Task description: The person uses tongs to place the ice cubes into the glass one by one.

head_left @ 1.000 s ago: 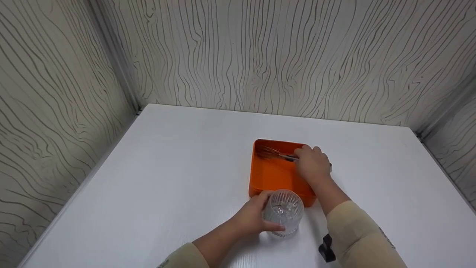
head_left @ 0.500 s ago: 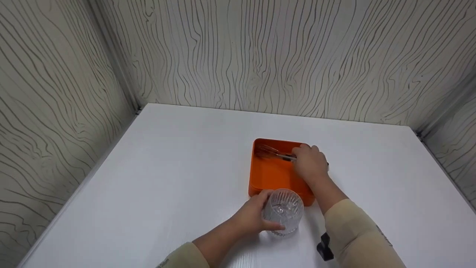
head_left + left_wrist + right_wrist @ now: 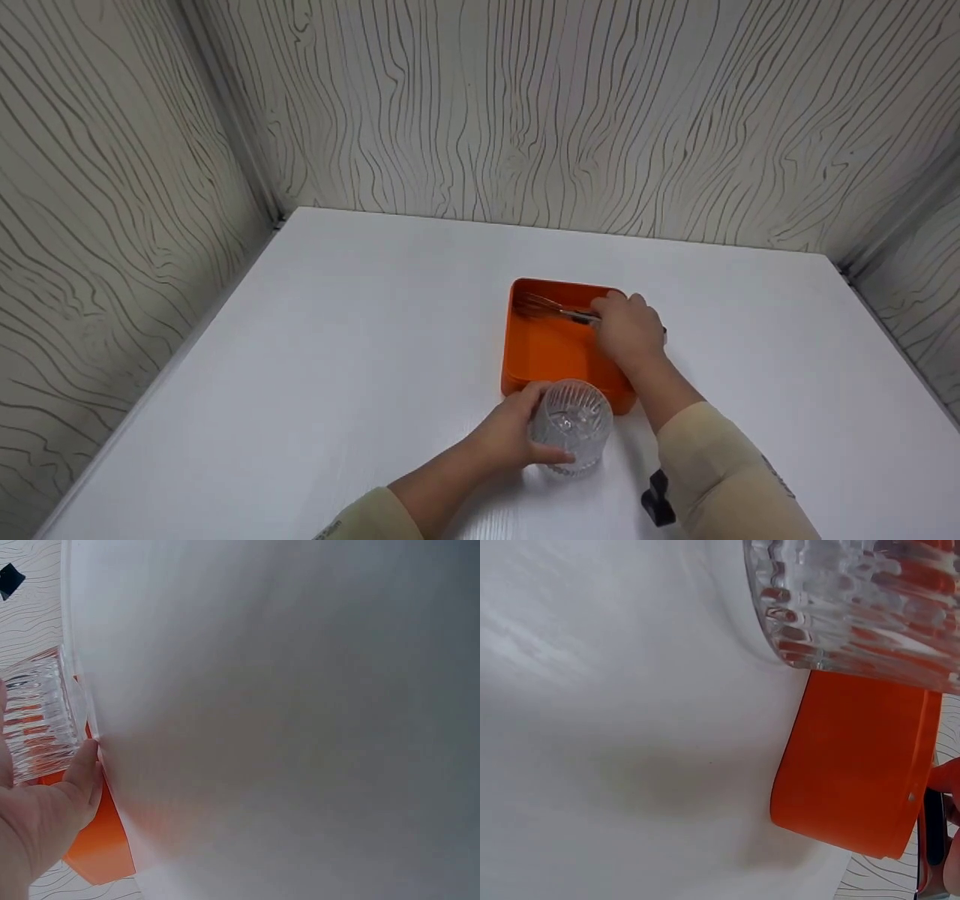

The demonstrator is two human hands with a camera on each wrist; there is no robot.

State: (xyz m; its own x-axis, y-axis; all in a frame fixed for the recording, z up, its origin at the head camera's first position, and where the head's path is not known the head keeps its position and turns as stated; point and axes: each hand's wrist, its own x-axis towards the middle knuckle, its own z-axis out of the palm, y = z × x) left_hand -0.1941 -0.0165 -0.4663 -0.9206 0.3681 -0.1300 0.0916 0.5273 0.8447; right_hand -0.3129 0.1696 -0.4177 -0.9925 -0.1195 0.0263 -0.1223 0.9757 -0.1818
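My left hand (image 3: 514, 435) grips a clear ribbed drinking glass (image 3: 574, 427) from its left side, thumb in front and fingers behind. The glass stands on the table close against the near side of an orange rectangular bin (image 3: 551, 356). In the bin's far left corner lie the wires of a whisk (image 3: 536, 304). My right hand (image 3: 631, 328) holds the whisk's handle over the bin's right rim, and the handle's end pokes out past the hand. In the right wrist view, the dark handle (image 3: 933, 829) shows beside the rim, under the fingers.
A white table (image 3: 360, 322) spreads around the bin, with wood-grain patterned panels (image 3: 480, 112) rising behind and at both sides. A small black piece (image 3: 658, 499) shows at the right sleeve (image 3: 720, 465).
Very little differs. My right hand and the whisk shift slightly left, then a touch back right. The left hand, glass and bin keep their places.
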